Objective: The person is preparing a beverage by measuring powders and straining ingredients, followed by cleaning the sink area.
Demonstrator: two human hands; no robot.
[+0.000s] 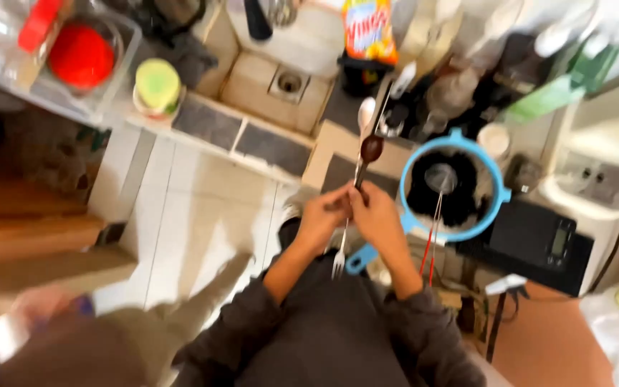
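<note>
While both hands meet in the middle of the view, the left hand (pixel 322 215) and the right hand (pixel 375 213) are closed together around a bundle of cutlery: a dark brown rounded spoon (pixel 371 148) and a pale white spoon (pixel 366 112) stick out above the fists, and a silver metal fork (pixel 339 261) hangs tines down below them. Motion blur hides which hand has which handle.

Just right of the hands, a blue-rimmed round strainer (pixel 497 188) with dark contents sits at the near edge of the cluttered worktop, its blue handle (pixel 361 258) reaching toward the person, red chopsticks (pixel 433 240) leaning across it. A black flat kitchen scale (pixel 531 240) lies beside it.

Several slim handles held at once could slip, I judge, and a dropped fork would fall past the worktop edge to the pale tiled floor (pixel 195 208).

At the far side lie a tiled sink recess with a drain (pixel 289 82), a green-lidded jar (pixel 157 86) and a clear rack holding a red bowl (pixel 80 54). The room is narrow and crowded.
</note>
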